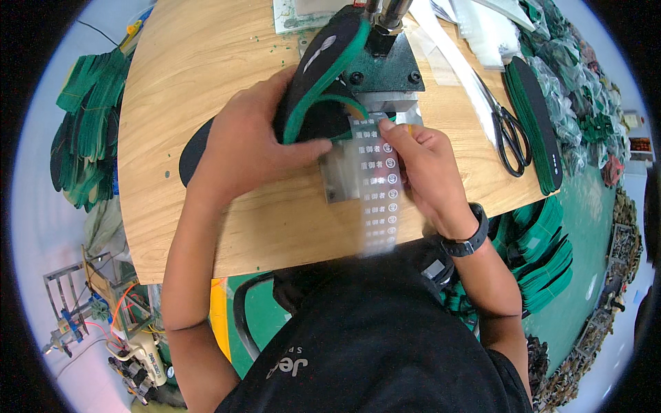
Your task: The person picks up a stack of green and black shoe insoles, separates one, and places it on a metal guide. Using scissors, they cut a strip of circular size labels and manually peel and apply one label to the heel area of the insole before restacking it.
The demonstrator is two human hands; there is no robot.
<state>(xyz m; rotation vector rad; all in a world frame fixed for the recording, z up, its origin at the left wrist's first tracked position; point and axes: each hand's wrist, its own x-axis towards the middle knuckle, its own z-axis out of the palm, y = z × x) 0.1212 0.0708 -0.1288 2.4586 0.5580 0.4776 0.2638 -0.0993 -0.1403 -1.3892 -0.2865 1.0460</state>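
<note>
Gripped in the left hand [251, 141], a curved black fabric insole with a green edge [318, 69] stands bent upward on a workbench, while the right hand [428, 162] pinches a clear plastic strip printed with rows of white marks [379, 196] between thumb and fingers. Seen from the head camera, the insole rises just beside a dark metal press plate fastened with bolts [385, 74], its green underside arching near the top end of the strip. The left thumb points toward the strip, and the fingers close around the insole's far side, partly hidden by it. The strip hangs down over a flat grey metal plate [339, 184] and toward the front edge of the pale wood-grain tabletop [165, 89], its lower end blurred. Beneath the left wrist, a flat dark piece with a rounded end [195, 153] lies on the wood. A black wristwatch [471, 237] circles the right wrist. To the right, black-handled scissors [513, 146] lie beside a stack of black-and-green insoles [536, 131] near the table's edge. Bundles of green soles [86, 82] appear beyond the left edge; clear plastic bags [561, 62] crowd the upper right.
</note>
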